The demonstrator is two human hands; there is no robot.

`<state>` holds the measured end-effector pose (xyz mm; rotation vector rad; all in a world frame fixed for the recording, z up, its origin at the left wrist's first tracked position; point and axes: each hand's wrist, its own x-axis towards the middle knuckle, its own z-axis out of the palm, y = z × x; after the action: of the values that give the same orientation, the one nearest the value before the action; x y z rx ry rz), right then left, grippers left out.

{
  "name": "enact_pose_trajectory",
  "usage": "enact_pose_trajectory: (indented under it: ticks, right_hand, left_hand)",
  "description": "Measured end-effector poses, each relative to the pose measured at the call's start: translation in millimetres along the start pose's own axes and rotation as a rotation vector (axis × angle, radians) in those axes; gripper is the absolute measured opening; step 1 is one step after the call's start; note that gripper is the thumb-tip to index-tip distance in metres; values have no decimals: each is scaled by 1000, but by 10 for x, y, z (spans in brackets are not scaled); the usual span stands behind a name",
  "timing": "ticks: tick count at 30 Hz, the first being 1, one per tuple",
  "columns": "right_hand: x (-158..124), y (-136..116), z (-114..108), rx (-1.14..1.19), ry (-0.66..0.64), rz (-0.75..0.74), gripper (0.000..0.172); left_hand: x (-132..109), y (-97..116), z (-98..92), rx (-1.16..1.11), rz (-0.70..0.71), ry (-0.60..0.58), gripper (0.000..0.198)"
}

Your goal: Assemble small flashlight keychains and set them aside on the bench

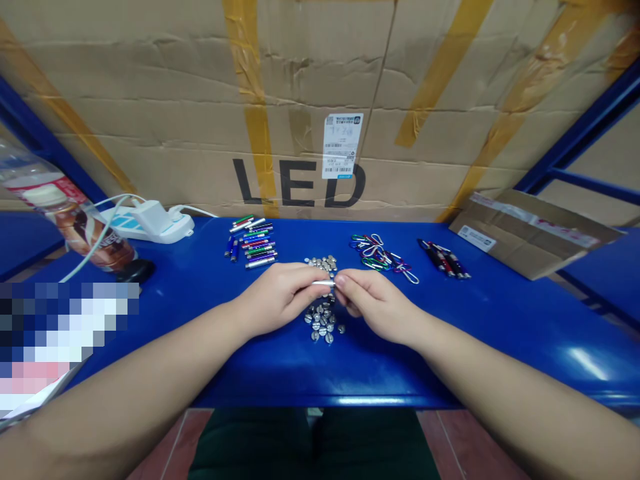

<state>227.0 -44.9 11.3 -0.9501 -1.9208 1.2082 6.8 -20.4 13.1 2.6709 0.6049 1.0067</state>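
Note:
Over the blue metal table (pixel 465 333) my left hand (pixel 280 298) and my right hand (pixel 374 305) meet at the middle, both fingers pinching a short silver metal tube (pixel 324 283). Its far end disappears into my right fingers. Directly beneath and around my hands lies a loose heap of small slotted silver metal discs (pixel 321 321), with more of them (pixel 321 265) just beyond my fingers. Farther back on the left is a group of slim multicoloured metal tubes (pixel 255 244). Coloured carabiner clips (pixel 381 256) and dark assembled keychain pieces (pixel 444 259) lie back to the right.
A large taped cardboard box (pixel 320 100) printed LED stands along the table's far side, between blue frame uprights. A white power strip (pixel 147 222) with cables and a plastic bottle (pixel 65 213) sit back left. A flat cardboard piece (pixel 535 233) lies back right. A pixelated patch (pixel 65 333) covers the left foreground.

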Motion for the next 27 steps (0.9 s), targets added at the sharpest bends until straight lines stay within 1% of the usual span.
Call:
enact_pose_trajectory:
  ticks: [3,4,5,6,7,8,9,11,13,15,17,18,20,23,25,27]
  right_hand:
    - [24,2,51,433,-87,208,46]
    - [31,-1,55,513,-116,260,44]
    - [36,-7,51,541,-139,300,41]
    - [38,-14,38,515,-148,317,40]
    - [37,-22,18,433,-134,300,39]
    - [34,-30,-8,299,-98,246,39]
    - [27,-38,-38,125,-51,158,37]
    - [10,-50,-101,-241,27,-75,29]
    - [-7,-52,-149,-495,43,-269,19]
    - [-18,-45,-167,-599,35,-371,18]
    - [-21,-33,-151,-602,59,-394,24]
    - [-19,-26,-133,-564,71,-368,28]
    - [-8,-15,-89,-372,70,-221,34]
    - [20,-12,-42,156,-31,118,38]
    - [39,-22,-34,485,-115,299,37]
    - [51,-30,-34,662,-166,422,34]
  left_hand:
    - [-7,-2,6,76,65,22,24]
    - [-6,-5,8,89,77,25,24]
    - [-4,-8,10,98,83,25,25]
    - [-2,-12,12,102,81,20,25]
    - [1,-17,13,105,71,13,25]
    - [4,-22,13,105,54,5,25]
    - [6,-28,13,101,31,-5,25]
    - [10,-37,12,76,-26,-13,25]
    - [14,-41,12,27,-82,-11,25]
    - [18,-40,13,-25,-123,-12,25]
    - [20,-33,13,-49,-123,-10,25]
    - [19,-28,12,-45,-106,-8,24]
    - [13,-17,8,-9,-47,-3,23]
    - [5,0,3,84,49,-1,25]
    - [5,8,5,149,115,13,26]
    - [9,8,12,213,174,28,26]
